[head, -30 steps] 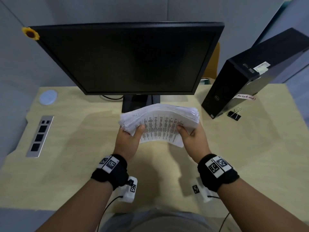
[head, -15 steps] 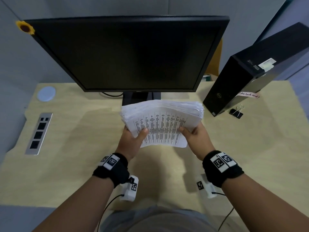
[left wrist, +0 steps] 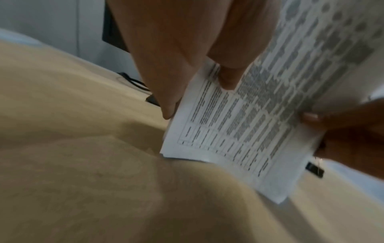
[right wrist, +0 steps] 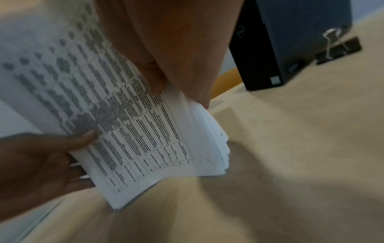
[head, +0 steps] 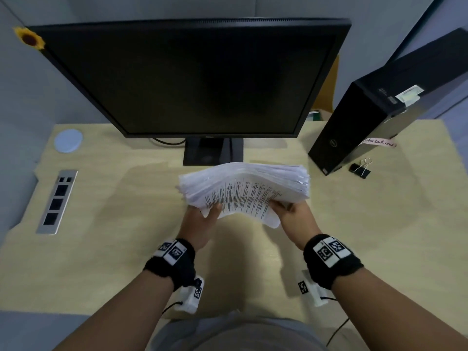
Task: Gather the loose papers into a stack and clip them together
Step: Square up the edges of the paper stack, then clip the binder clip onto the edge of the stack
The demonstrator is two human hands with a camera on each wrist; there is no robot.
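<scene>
Above desk (head: 121,249), both hands, left hand (head: 200,224) & right hand (head: 297,221), grip paper stack (head: 243,191) at its sides, fingers curled round, prob. to square edges; binder clip (head: 359,168) waits by PC tower (head: 379,117).

Only thing I'm making out is the Dell logo on the black PC tower (head: 333,143), sitting beyond the right hand (head: 296,219). Printed tables on the papers (head: 243,196) are coming out too blurry.
</scene>
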